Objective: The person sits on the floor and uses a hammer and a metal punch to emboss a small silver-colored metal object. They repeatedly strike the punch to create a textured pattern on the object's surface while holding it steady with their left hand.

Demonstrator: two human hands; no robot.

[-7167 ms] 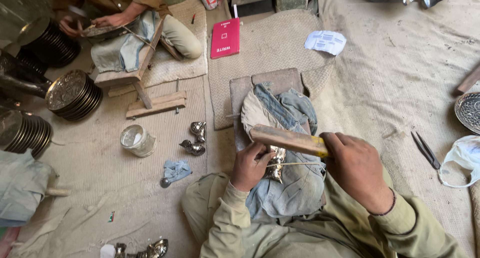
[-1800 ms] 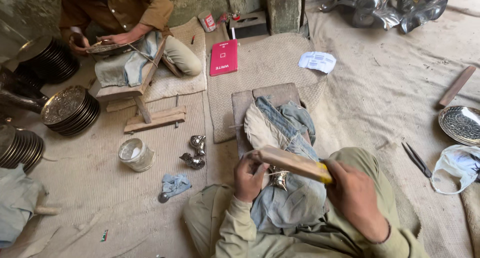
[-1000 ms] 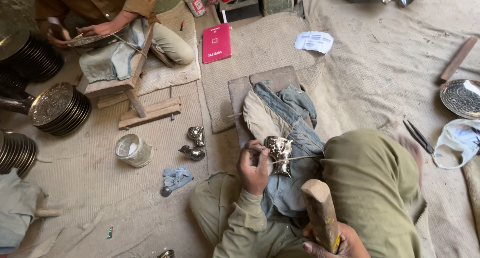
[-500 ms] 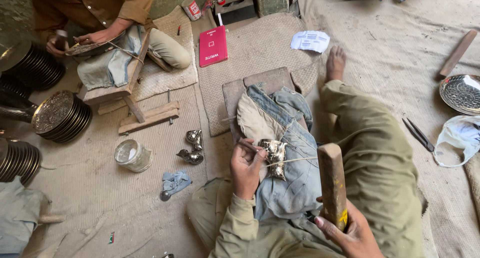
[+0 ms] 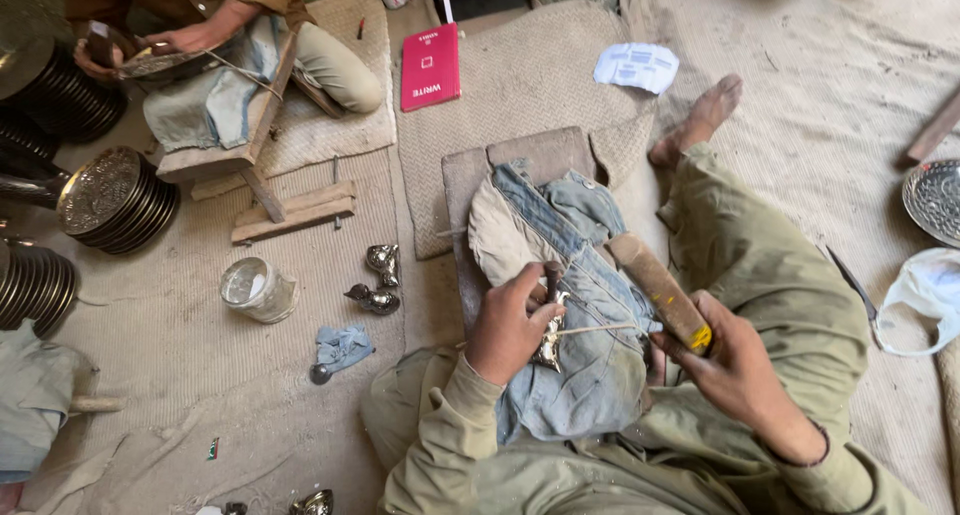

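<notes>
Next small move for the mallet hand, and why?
Probably bring the wooden mallet in the right hand down onto the punch top. The left hand pins the punch on the small metal piece over the denim pad, and the mallet is raised beside it.

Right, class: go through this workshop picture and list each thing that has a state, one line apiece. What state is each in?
Left hand: closed on the metal piece, pressing it onto the denim pad.
Right hand: gripping the mallet, head down against the pad.
Jar: upright, lid on.
Red book: shut, flat.
Plates: stacked.
Scissors: lying on the floor, partly hidden.
</notes>
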